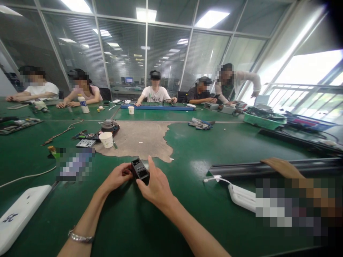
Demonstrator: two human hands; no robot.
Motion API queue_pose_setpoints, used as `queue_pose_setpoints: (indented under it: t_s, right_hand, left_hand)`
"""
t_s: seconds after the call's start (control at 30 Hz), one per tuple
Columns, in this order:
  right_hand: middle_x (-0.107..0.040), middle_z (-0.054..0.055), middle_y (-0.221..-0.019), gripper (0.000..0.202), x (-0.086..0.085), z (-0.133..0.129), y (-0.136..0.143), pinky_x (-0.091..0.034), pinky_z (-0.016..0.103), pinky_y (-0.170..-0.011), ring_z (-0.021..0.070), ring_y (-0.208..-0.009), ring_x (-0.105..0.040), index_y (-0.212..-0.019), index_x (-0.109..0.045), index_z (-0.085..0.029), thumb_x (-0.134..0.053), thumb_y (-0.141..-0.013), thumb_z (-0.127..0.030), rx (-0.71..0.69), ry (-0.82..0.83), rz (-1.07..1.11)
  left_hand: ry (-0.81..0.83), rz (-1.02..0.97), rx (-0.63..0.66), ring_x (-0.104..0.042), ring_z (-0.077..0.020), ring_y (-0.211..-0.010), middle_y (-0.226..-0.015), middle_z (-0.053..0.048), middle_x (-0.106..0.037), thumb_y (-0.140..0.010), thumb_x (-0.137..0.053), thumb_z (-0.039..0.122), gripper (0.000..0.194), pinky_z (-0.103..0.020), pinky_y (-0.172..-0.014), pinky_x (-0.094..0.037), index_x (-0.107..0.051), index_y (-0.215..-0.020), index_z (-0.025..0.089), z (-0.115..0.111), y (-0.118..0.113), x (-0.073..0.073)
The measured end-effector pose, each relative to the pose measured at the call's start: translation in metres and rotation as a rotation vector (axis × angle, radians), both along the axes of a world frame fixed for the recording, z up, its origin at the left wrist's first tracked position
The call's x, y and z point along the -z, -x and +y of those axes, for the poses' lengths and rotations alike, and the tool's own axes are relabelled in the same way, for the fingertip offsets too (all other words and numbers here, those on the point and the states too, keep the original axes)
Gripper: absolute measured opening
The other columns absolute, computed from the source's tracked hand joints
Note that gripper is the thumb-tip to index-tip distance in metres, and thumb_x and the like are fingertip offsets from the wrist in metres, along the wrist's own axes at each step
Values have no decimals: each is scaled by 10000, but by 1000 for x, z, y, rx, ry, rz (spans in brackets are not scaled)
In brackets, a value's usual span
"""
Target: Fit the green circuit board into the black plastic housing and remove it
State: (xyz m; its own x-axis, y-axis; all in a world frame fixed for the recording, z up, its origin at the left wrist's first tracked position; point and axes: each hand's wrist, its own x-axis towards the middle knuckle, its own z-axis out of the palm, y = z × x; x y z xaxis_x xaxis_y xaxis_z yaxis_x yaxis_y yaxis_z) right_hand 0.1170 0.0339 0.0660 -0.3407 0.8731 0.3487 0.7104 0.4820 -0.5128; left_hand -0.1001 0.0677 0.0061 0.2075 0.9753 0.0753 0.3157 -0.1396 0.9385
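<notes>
Between my two hands, a small black box-like device [139, 170] with several rectangular openings on its face is held tilted above the green table [128, 217]. My left hand [121, 177] has its fingers curled against the left side of the device. On the other side, my right hand [158, 184] grips it with the thumb near the lower edge, the index finger reaching up past its right side. A silver bracelet [80, 237] circles my left wrist. The device's underside and some of my fingertips are hidden.
Ahead lie a bare brown patch [139, 139], a paper cup [106, 140] and electronic parts [85, 143]. A white power bank [24, 216] is at left. To the right, another person's hand [281, 167] rests on a long black bar [235, 168]. Several people sit across the table.
</notes>
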Motion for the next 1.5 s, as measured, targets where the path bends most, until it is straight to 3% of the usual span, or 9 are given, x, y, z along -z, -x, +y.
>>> queue_pose_setpoints:
  t_s: [0.33, 0.47, 0.63, 0.87, 1.1, 1.27, 1.4, 1.5]
  right_hand:
    - [-587, 163, -1092, 896, 16, -4, 0, -425, 384, -852, 288, -974, -541, -1469, -96, -97, -574, -781, -413, -38, 72, -187]
    - [-584, 159, -1117, 929, 19, -5, -2, -428, 381, -865, 283, -989, -536, -1469, -96, -95, -591, -773, -461, -66, 79, -116]
    - [-595, 150, -1090, 830, 20, -5, -3, -438, 375, -859, 266, -968, -548, -1463, -136, -85, -548, -809, -385, -55, 46, -41]
    - [-568, 116, -1191, 812, 3, 6, -12, -422, 352, -901, 244, -1035, -550, -1465, -141, -147, -535, -795, -380, 71, -36, 154]
    - [-644, 133, -973, 862, 7, 28, -38, -425, 338, -787, 271, -914, -602, -1460, -99, -80, -526, -780, -396, 287, 80, -102]
    - [-637, 152, -1001, 911, 12, 28, -43, -416, 358, -758, 291, -907, -599, -1465, -56, -90, -553, -762, -386, 231, 166, -266]
    - [-588, 160, -1131, 1036, 12, 25, -43, -405, 364, -825, 305, -1032, -543, -1468, 0, -100, -626, -715, -437, 182, 142, -230]
    - [-589, 158, -1132, 955, 11, 26, -43, -401, 353, -852, 283, -1029, -548, -1467, -25, -82, -588, -756, -383, 170, 122, -195]
  left_hand:
    - [-54, 57, 37, -508, -102, -672, -1068, -53, -550, -755, -632, 280, 578, -234, -603, -447, -474, -1307, 217, 0, 1, 0]
    - [-55, 82, 42, -532, -121, -712, -1063, -55, -547, -761, -630, 273, 563, -253, -643, -463, -486, -1304, 220, 0, -1, -1]
    - [-70, 95, 25, -540, -125, -702, -1019, -54, -555, -771, -620, 268, 561, -256, -633, -465, -476, -1310, 213, 1, -1, 1]
    - [-148, 149, -98, -563, -135, -751, -1072, -58, -553, -791, -580, 279, 502, -262, -655, -472, -503, -1284, 221, -2, -5, 0]
    - [-100, 153, -140, -576, -134, -730, -1037, -52, -583, -783, -556, 272, 474, -269, -645, -494, -536, -1253, 216, 0, -5, 5]
    - [-59, 121, -137, -601, -154, -745, -1004, -58, -603, -781, -553, 281, 462, -284, -647, -515, -549, -1234, 194, 2, -5, 11]
    - [-50, 132, -119, -609, -160, -757, -991, -58, -606, -787, -556, 284, 441, -286, -657, -516, -560, -1217, 187, 3, -5, 10]
    - [35, 75, -73, -612, -172, -801, -1006, -65, -602, -778, -585, 304, 462, -297, -683, -525, -553, -1221, 176, 6, -3, 5]
